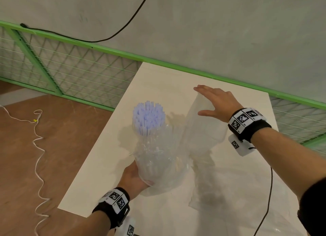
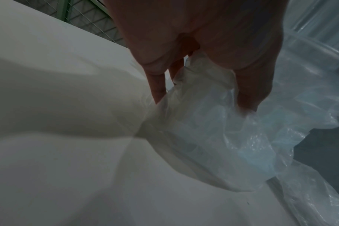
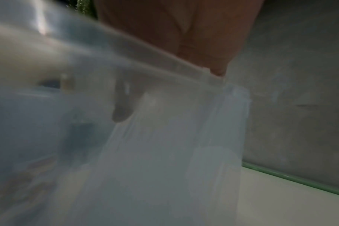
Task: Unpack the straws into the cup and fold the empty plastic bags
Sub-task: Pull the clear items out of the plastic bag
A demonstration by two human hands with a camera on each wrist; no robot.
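Note:
A bundle of pale blue-white straws stands upright in a clear crinkled bag. My left hand grips that bag from below, its fingers curled into the crumpled plastic. To the right a milky translucent bag rises from the table. My right hand is spread flat with straight fingers at the milky bag's upper edge, and one finger shows through the plastic. I cannot make out a cup for certain.
The white table ends at the left over a brown floor with a white cord. A green mesh fence and grey wall stand behind. More clear plastic lies flat near me. A black cable hangs at the right.

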